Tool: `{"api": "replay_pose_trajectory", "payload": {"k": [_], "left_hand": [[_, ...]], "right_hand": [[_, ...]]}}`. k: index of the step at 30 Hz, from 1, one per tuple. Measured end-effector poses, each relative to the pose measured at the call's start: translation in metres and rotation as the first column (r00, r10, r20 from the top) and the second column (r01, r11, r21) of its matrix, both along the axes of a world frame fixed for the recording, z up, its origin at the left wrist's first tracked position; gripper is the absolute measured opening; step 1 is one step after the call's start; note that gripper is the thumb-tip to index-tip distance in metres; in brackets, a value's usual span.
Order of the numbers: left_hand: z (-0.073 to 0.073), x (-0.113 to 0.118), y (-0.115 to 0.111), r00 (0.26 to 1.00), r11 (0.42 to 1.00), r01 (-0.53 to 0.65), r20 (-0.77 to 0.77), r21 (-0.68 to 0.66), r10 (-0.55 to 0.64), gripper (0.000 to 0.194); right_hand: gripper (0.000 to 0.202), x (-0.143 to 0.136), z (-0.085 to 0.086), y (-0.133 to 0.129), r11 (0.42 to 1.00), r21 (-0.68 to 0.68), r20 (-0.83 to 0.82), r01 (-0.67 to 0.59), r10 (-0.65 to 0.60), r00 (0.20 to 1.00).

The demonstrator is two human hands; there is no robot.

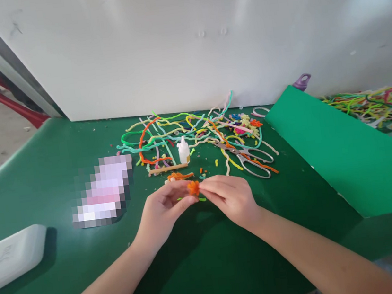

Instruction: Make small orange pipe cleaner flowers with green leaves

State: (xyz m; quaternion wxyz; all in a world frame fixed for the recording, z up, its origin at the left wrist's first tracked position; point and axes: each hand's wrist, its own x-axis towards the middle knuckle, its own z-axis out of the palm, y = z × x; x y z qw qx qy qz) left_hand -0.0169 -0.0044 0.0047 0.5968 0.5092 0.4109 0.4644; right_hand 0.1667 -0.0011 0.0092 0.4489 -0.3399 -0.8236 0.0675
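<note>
Two hands: the left hand and the right hand meet over the near middle of the table.
Orange flower: the small orange flower is raised between the fingertips, just above the table.
Left fingers: curved, with thumb and forefinger tips narrowed on the flower's left side.
Right fingers: thumb and forefinger pinched together at its right edge; the exact grip point is too small to tell.
Step in hand: judged to be shaping or adjusting the flower.
Next move: appears to call for a light, steady pinch from both hands, so the petals are not crushed.
Beyond the hands: a second orange piece, a stick, an upright bottle and scissors lying open.
Stems: a loose tangle of coloured stems spreads behind, with small flowers at its right.
Sides: a pixelated object and a white case at left; a green board at right.
Obstruction: none at the fingertips; reaching farther forward could snag stems or tip the bottle.
</note>
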Motion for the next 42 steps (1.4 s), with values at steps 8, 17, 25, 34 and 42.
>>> {"api": "replay_pose_trajectory", "payload": {"k": [8,17,25,34,42], "left_hand": [[0.007,0.001,-0.002,0.999,0.998,0.038,0.000,-0.047,-0.038,0.017],[0.004,0.000,0.000,0.999,1.000,0.015,-0.036,-0.020,-0.016,0.016],[0.001,-0.001,-0.001,0.998,0.998,-0.026,-0.060,-0.065,0.023,0.013],[0.002,0.000,-0.001,1.000,0.999,-0.005,-0.021,-0.051,0.004,0.014],[0.004,-0.001,-0.002,0.996,0.999,0.054,-0.071,-0.005,-0.055,0.016]], "right_hand": [[0.024,-0.002,0.004,-0.001,0.996,-0.064,-0.073,-0.059,0.054,0.996],[0.018,-0.005,0.005,0.000,0.952,-0.271,-0.158,-0.145,0.105,0.982],[0.009,-0.003,0.004,0.003,0.940,-0.301,-0.128,-0.161,0.127,0.984],[0.011,-0.004,0.005,0.002,0.922,-0.361,-0.174,-0.142,0.083,0.981],[0.021,0.003,0.012,0.009,0.856,-0.455,-0.296,-0.244,0.113,0.948]]}}
